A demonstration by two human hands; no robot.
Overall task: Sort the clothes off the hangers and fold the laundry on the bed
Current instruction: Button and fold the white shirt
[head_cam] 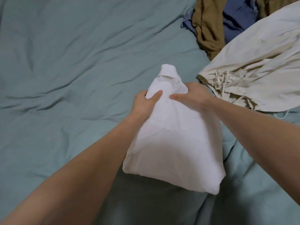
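A folded white shirt (172, 143) hangs in the air over the bed, collar end pointing away from me. My left hand (144, 103) grips its upper left edge, thumb on top and fingers hidden underneath. My right hand (190, 96) grips the upper right edge in the same way. The shirt's lower end droops toward me above the teal bedspread (65, 78).
A cream garment with drawstrings (251, 75) lies on the bed to the right. Behind it sit a brown garment (206, 25) and a blue one (238, 18) in a heap at the top right. The bedspread stretches wide and wrinkled to the left.
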